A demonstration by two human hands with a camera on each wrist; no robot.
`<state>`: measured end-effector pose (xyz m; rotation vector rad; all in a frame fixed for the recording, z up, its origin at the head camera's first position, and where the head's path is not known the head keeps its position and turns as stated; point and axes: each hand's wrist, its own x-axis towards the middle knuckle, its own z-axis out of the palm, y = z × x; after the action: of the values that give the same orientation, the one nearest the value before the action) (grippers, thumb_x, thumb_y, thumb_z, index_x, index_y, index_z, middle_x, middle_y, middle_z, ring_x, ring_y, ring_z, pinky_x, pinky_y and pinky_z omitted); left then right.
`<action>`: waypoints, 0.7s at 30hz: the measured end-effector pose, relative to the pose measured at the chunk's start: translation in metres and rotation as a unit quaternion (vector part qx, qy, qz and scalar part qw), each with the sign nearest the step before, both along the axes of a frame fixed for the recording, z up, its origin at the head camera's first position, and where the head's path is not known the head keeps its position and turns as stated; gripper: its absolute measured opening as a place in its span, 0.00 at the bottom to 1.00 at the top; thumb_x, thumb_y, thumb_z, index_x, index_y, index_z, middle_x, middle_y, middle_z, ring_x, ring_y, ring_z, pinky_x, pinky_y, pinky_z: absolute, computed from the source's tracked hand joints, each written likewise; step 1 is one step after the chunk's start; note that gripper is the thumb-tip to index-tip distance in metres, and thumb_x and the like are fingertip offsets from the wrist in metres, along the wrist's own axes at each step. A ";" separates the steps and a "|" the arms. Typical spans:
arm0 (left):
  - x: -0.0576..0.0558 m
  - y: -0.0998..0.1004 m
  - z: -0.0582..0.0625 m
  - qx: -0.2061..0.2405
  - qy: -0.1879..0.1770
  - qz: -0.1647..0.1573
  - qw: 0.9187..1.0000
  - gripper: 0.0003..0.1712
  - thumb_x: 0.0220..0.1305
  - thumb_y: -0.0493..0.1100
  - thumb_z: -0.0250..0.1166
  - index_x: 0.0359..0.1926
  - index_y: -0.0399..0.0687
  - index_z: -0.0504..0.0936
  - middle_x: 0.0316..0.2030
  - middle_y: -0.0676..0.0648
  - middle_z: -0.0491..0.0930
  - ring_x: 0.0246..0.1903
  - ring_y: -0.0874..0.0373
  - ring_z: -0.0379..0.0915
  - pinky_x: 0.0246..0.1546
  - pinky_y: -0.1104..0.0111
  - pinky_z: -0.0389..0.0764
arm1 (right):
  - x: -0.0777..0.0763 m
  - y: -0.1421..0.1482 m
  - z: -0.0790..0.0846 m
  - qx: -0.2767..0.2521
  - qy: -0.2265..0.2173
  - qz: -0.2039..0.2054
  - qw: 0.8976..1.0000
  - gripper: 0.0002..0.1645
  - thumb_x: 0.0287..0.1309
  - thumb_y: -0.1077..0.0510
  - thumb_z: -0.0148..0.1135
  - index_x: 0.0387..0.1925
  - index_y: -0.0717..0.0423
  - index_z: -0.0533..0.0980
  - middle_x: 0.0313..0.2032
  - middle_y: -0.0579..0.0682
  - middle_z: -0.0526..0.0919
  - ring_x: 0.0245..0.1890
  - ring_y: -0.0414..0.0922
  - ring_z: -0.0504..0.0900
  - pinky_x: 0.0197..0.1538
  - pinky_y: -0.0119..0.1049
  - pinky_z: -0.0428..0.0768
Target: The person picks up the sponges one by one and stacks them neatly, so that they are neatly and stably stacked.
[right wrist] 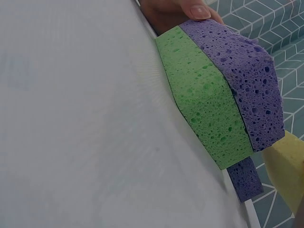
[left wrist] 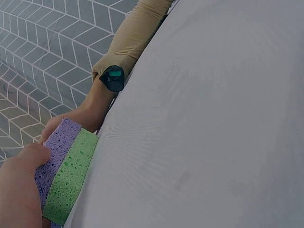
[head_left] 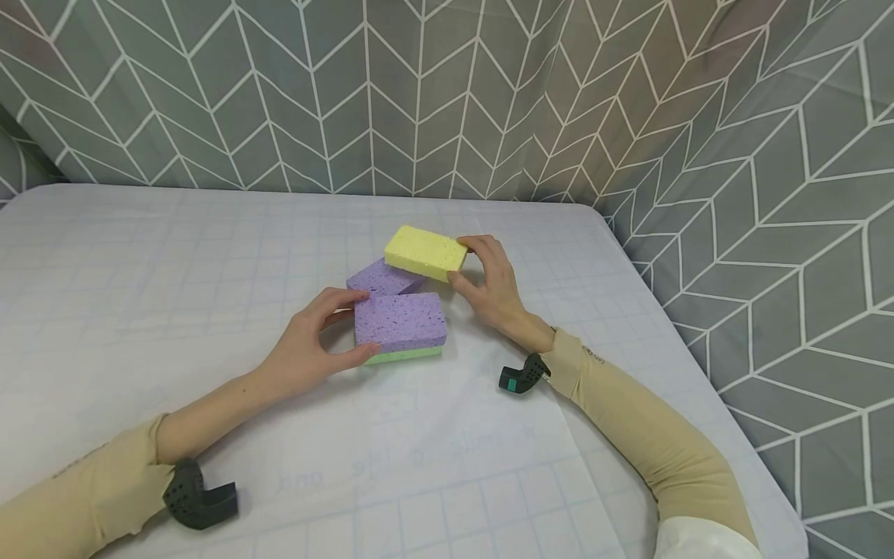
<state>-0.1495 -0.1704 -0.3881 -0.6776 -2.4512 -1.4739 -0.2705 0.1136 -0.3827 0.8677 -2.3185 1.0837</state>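
My left hand [head_left: 307, 338] pinches the left end of a purple sponge [head_left: 400, 320], thumb at the near edge and fingers at the far edge. Under it lies a green sponge [left wrist: 71, 175], showing as a thin strip in the head view. Behind this pair, a second purple sponge [head_left: 380, 278] lies at an angle on the table. My right hand [head_left: 496, 291] grips the right end of a yellow sponge [head_left: 426, 252] between thumb and fingers. The yellow sponge overlaps the rear purple one in the head view. In the right wrist view only part of the yellow sponge [right wrist: 287, 164] shows.
A white cloth with a faint grid covers the table [head_left: 209, 248]. Grey patterned curtains [head_left: 391, 93] hang along its back and right side. Dark devices sit on the left wrist [head_left: 199, 497] and the right wrist [head_left: 524, 374].
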 end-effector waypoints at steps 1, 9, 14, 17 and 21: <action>0.000 0.000 0.000 0.000 0.000 0.000 1.000 0.38 0.52 0.38 0.78 0.65 0.46 0.73 0.58 0.51 0.75 0.60 0.58 0.72 0.65 0.67 0.77 | 0.000 0.000 0.000 -0.001 0.002 0.001 1.000 0.37 0.55 0.41 0.54 0.58 0.64 0.73 0.52 0.59 0.76 0.53 0.53 0.73 0.59 0.48 0.75; -0.002 -0.001 0.000 -0.002 -0.004 -0.001 1.000 0.38 0.53 0.39 0.78 0.65 0.47 0.73 0.59 0.51 0.75 0.61 0.58 0.71 0.65 0.64 0.77 | -0.001 0.000 -0.001 -0.006 0.005 0.009 1.000 0.37 0.55 0.41 0.54 0.57 0.64 0.74 0.52 0.59 0.76 0.53 0.53 0.73 0.59 0.48 0.75; -0.001 -0.001 0.001 -0.003 -0.004 -0.001 1.000 0.38 0.53 0.39 0.78 0.65 0.46 0.73 0.59 0.51 0.74 0.61 0.58 0.71 0.65 0.64 0.77 | -0.001 0.000 0.000 -0.007 0.006 0.013 1.000 0.37 0.55 0.42 0.54 0.57 0.64 0.74 0.52 0.59 0.76 0.53 0.53 0.74 0.59 0.48 0.75; -0.001 -0.001 0.001 -0.001 -0.004 -0.001 1.000 0.38 0.53 0.39 0.78 0.65 0.46 0.73 0.59 0.50 0.74 0.61 0.57 0.71 0.65 0.65 0.77 | -0.001 0.000 -0.001 -0.006 0.008 0.014 1.000 0.36 0.55 0.42 0.54 0.57 0.64 0.74 0.52 0.59 0.76 0.53 0.53 0.74 0.59 0.48 0.76; -0.001 -0.001 0.000 -0.001 -0.007 -0.001 1.000 0.38 0.53 0.39 0.78 0.65 0.46 0.73 0.59 0.50 0.74 0.61 0.57 0.71 0.65 0.65 0.76 | -0.001 0.000 -0.001 -0.004 0.009 0.017 1.000 0.36 0.55 0.42 0.55 0.58 0.64 0.73 0.52 0.59 0.76 0.53 0.53 0.74 0.60 0.48 0.75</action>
<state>-0.1504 -0.1712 -0.3877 -0.6720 -2.4630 -1.4810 -0.2715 0.1141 -0.3837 0.9147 -2.2913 1.0931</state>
